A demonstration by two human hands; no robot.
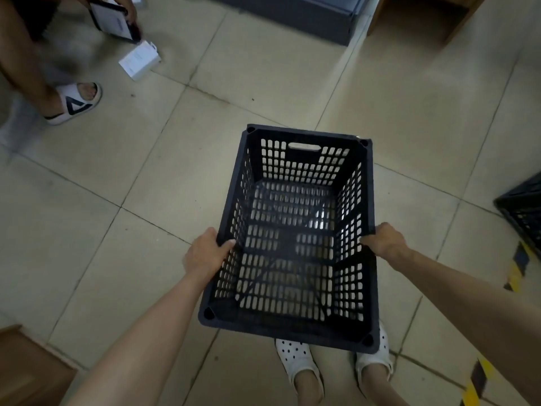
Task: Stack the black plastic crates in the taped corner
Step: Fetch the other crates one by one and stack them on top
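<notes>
An empty black plastic crate (295,325) with perforated walls hangs upright above the tiled floor, in front of my feet. My left hand (205,253) grips its left long rim, thumb inside the wall. My right hand (386,238) grips the right long rim. A second black crate (524,212) stands on the floor at the right edge, partly cut off. Yellow-and-black tape (518,266) runs along the floor below that crate, with another strip of tape (475,382) nearer to me.
Another person sits at the top left, a foot in a white sandal (73,102), holding a tablet (112,20). A white box (139,61) lies on the floor there. Grey furniture (307,16) stands at the back, a wooden cabinet (26,367) at the bottom left.
</notes>
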